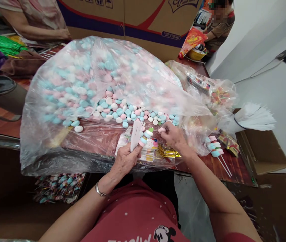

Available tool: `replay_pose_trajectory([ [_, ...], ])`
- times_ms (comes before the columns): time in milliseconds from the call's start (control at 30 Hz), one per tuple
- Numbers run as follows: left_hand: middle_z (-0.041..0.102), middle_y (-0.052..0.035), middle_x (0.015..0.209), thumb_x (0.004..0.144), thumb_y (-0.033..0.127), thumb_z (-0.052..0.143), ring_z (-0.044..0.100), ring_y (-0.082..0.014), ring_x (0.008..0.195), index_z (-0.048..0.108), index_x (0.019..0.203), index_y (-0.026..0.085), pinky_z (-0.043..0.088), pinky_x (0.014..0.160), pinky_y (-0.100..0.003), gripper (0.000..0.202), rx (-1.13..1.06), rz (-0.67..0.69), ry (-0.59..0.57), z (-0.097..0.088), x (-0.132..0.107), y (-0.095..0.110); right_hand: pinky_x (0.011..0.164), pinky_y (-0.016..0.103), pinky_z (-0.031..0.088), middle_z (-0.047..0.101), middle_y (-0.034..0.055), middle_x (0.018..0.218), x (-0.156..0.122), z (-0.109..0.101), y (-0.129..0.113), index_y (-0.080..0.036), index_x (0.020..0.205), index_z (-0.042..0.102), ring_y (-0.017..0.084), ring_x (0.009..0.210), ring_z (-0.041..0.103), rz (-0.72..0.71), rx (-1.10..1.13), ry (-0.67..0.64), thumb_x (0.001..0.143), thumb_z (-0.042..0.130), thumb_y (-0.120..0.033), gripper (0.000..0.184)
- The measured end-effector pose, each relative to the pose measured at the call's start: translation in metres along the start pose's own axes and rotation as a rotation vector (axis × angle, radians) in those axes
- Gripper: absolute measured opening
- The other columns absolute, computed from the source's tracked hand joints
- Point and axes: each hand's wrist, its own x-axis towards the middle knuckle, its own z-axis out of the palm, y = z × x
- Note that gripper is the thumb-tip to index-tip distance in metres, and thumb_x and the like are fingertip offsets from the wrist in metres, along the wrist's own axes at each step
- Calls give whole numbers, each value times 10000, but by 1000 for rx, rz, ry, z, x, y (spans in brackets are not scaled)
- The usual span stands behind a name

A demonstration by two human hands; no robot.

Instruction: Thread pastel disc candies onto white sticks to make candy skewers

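Note:
In my left hand (pixel 126 157) is a bundle of white sticks (pixel 136 136), held upright, together with a skewer of stacked marshmallows (pixel 146 136) in pink, white, yellow and blue with a green piece on top. To the right, my right hand (pixel 174 136) pinches a pale pink marshmallow (pixel 161 130) between thumb and fingers. Beyond both hands a large clear plastic bag (pixel 64 72) lies open, with loose blue, pink and white marshmallows (pixel 129 111) spilling at its mouth. Printed cards (pixel 148 155) and gold twist ties (pixel 169 152) lie under and between my hands.
Finished marshmallow skewers (pixel 215 146) rest on the table at right, near a bundle of white sticks (pixel 256 117) and an open cardboard box (pixel 264 149). A box of wrapped skewers (pixel 59 186) is below left. A large carton (pixel 133 27) and two other people are beyond.

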Motion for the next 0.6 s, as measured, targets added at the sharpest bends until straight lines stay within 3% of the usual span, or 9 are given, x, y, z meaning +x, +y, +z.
replay_pose_trajectory([
  [100, 450, 54, 409, 814, 530, 629, 362, -70, 327, 548, 591, 188, 251, 343, -204, 417, 37, -1, -31, -1, 1, -4, 500, 234, 359, 588, -44, 646, 8, -5, -7, -223, 779, 534, 108, 528, 477, 114, 568, -17, 745, 677, -363, 203],
  [200, 439, 57, 407, 830, 522, 615, 362, -71, 339, 550, 594, 187, 251, 351, -199, 415, 62, -2, -55, -1, 1, -5, 459, 212, 352, 613, -45, 636, 13, -7, -14, -205, 751, 558, 85, 497, 481, 184, 895, -80, 633, 774, -355, 288],
  [333, 477, 48, 453, 826, 528, 611, 365, -66, 347, 541, 607, 185, 256, 355, -199, 413, 61, 1, -68, -1, 0, -1, 462, 202, 392, 641, -37, 642, 15, -8, -20, -188, 718, 594, 85, 519, 528, 222, 1023, -126, 544, 825, -283, 305],
  [600, 483, 43, 464, 808, 542, 609, 363, -68, 353, 548, 619, 181, 255, 352, -198, 412, 72, -36, -72, -2, 1, -1, 482, 204, 425, 645, -35, 647, 15, -9, -22, -177, 732, 627, 89, 538, 549, 195, 1017, -177, 568, 808, -268, 261],
])
